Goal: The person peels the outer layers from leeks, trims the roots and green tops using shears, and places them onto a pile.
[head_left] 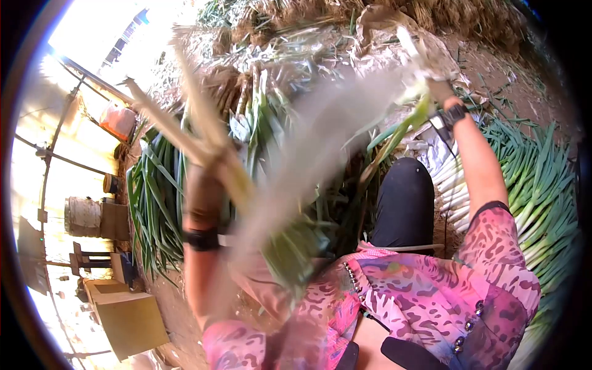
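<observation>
My left hand (206, 185), in a dark glove with a black band at the wrist, is closed round a few green onions (169, 126). Their pale root ends point up and to the left, and their green leaves (293, 246) hang toward my lap. At the upper right, my gloved right hand (439, 89) is closed on another green onion (410, 46), white end upward, with yellowish-green leaves (404, 126) trailing down. A pale, motion-smeared strip (320, 142) crosses the middle of the view between both hands and hides part of what lies behind.
Uncleaned green onions (157, 197) lie in a heap at the left. On the right, rows of white-stemmed onions (524, 185) are spread out. Dried bundles (444, 18) line the back. A cardboard box (129, 320) and a bucket (83, 217) stand at the left. My knee (404, 200) is raised.
</observation>
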`<state>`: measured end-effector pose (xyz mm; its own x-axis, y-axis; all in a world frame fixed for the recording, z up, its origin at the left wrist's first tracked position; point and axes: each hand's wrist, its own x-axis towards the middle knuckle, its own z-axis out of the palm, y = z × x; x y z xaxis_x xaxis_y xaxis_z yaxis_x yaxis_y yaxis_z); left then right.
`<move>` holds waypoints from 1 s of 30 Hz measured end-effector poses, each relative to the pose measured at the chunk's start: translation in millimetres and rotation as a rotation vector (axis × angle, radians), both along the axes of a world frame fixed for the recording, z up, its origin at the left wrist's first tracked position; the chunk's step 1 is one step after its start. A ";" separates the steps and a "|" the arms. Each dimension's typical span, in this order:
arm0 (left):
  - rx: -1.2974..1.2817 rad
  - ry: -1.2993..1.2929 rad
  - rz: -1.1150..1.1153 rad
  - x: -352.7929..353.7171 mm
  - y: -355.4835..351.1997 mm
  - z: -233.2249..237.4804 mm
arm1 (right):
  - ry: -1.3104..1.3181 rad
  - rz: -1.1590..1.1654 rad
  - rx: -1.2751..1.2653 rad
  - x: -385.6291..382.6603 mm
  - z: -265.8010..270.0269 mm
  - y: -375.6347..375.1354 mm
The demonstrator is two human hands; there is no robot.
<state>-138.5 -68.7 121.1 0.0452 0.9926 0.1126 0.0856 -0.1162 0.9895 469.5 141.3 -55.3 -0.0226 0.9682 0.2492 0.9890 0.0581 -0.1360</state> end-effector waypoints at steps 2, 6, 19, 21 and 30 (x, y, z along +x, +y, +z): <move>0.142 -0.017 0.197 -44.1 16.8 30.4 | -0.107 0.064 0.060 70.6 -60.7 -50.5; 0.423 0.100 0.414 -109.3 23.3 117.6 | -0.096 -0.681 -0.447 134.6 -114.5 -194.7; 0.748 0.650 0.502 -99.5 7.9 175.2 | 0.979 0.589 0.055 -212.1 203.2 -22.4; 1.032 1.068 0.407 -88.9 6.7 180.2 | 0.738 0.813 0.199 -271.8 282.2 -58.3; 0.511 0.809 -0.470 105.9 24.4 101.7 | -0.579 1.218 0.702 -272.8 339.8 -167.8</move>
